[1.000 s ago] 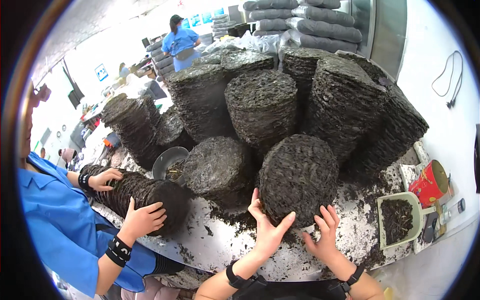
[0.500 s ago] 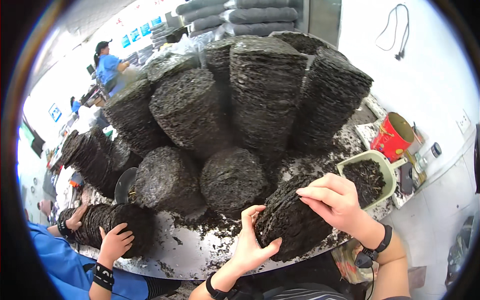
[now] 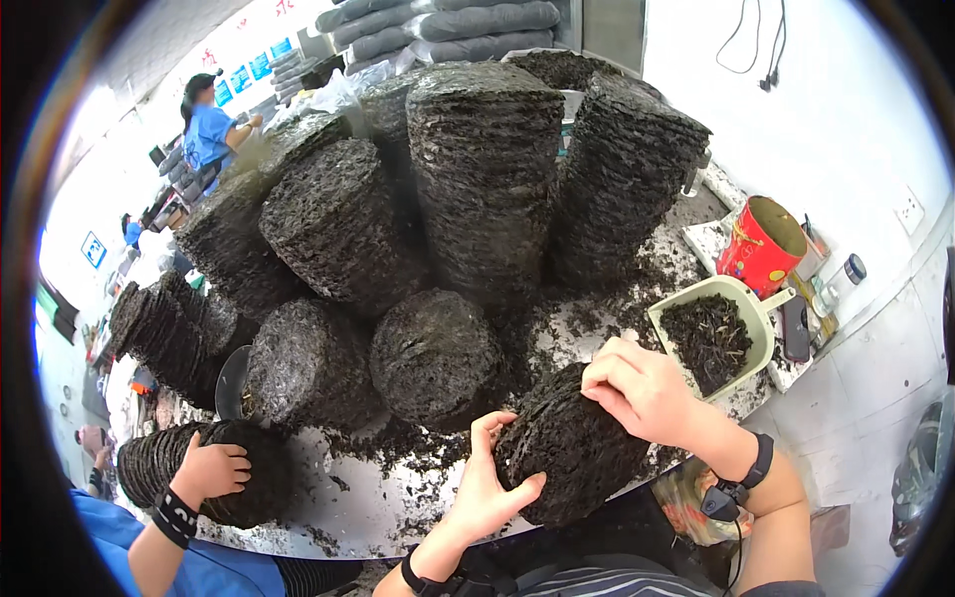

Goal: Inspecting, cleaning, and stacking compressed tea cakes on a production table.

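A dark stack (image 3: pixel 572 453) of thin, round, rough-surfaced sheets was tilted at the near edge of the tabletop (image 3: pixel 383 490), right of its middle; whether its underside rested there or was carried by the hands could not be told. The person's left hand (image 3: pixel 492 488) gripped its left side, fingers round the back and thumb across the near face. The right hand (image 3: pixel 642 393) had its fingertips drawn together in a pinch at the upper right rim, though whether anything lay between them was hidden. Judging by the ragged layers, the stack would be fairly light for its bulk, dry rather than slippery, stiff as a block but brittle at the rim, where a hard pinch might break off flakes. A broad, gentle hold on both sides, with support beneath, would probably suit it best. Toward the right end of the tabletop, a pale green dustpan (image 3: pixel 764 328) held loose, dark, shredded scraps (image 3: pixel 711 343), and just behind it a red can (image 3: pixel 751 261) leaned with its mouth showing a yellowish inside; no contents could be made out. Near the left end, a grey bowl (image 3: pixel 230 382) stood partly hidden, a few pale bits just visible in it, behind a lying stack (image 3: pixel 164 466) on which a co-worker's hand (image 3: pixel 214 471) rested.
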The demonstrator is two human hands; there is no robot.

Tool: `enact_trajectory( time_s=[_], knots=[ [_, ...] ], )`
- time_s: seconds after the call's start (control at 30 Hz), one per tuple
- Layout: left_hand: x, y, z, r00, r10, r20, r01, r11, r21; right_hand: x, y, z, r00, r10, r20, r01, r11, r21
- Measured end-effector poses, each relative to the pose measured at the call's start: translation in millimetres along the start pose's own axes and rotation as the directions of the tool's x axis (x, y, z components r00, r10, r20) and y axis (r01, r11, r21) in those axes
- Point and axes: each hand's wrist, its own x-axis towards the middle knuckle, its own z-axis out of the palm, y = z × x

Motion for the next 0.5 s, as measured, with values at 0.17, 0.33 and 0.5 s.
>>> enact_trajectory(
  time_s=[0.17, 0.33, 0.5],
  knots=[
    [-2, -19, -8, 0.997, -0.069, 0.042, 0.069, 0.998, 0.008, -32, 22, 2, 0.827, 0.561, 0.048, -0.438, 0.588, 0.680],
    [-17, -38, -15, 0.995, -0.101, 0.007, 0.100, 0.972, -0.214, -107, 111, -21, 0.194, 0.966, -0.169, -0.191, 0.206, 0.960],
    [-66, -79, -46, 0.890, -0.452, -0.067, 0.347, 0.765, -0.543, -135, 105, 8, 0.212, 0.975, 0.064, -0.387, 0.023, 0.922]
  ],
)
